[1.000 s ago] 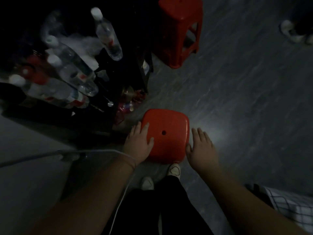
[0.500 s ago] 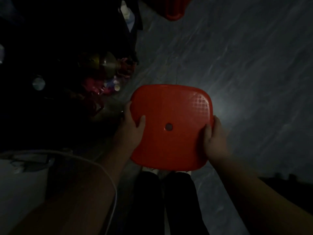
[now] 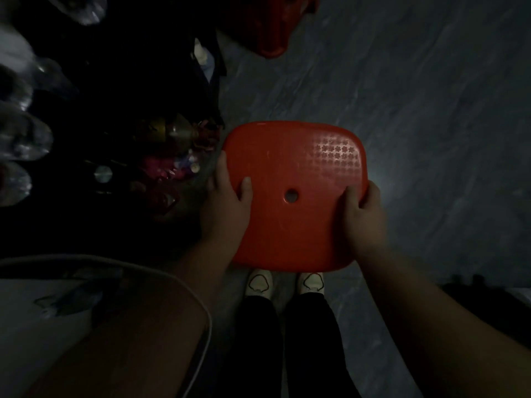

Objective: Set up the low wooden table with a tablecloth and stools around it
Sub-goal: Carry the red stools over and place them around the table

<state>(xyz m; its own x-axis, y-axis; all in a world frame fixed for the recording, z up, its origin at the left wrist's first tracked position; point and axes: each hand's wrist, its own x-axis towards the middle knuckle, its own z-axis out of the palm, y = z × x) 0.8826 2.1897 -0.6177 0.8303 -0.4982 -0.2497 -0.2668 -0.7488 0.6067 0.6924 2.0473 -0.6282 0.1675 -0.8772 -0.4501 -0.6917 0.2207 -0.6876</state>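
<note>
Both hands hold a red stool (image 3: 293, 196) by its seat, above the grey floor (image 3: 416, 110) and the person's shoes. The left hand (image 3: 227, 196) grips the left edge, the right hand (image 3: 363, 209) grips the right edge, thumbs on top. A second red stool (image 3: 273, 27) stands further away.

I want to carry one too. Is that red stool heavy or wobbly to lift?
Probably light plastic: the left hand and right hand grip the red stool by its seat edges. Likely stiff: the seat shows no sag. Its shiny top might be slippery.
</note>
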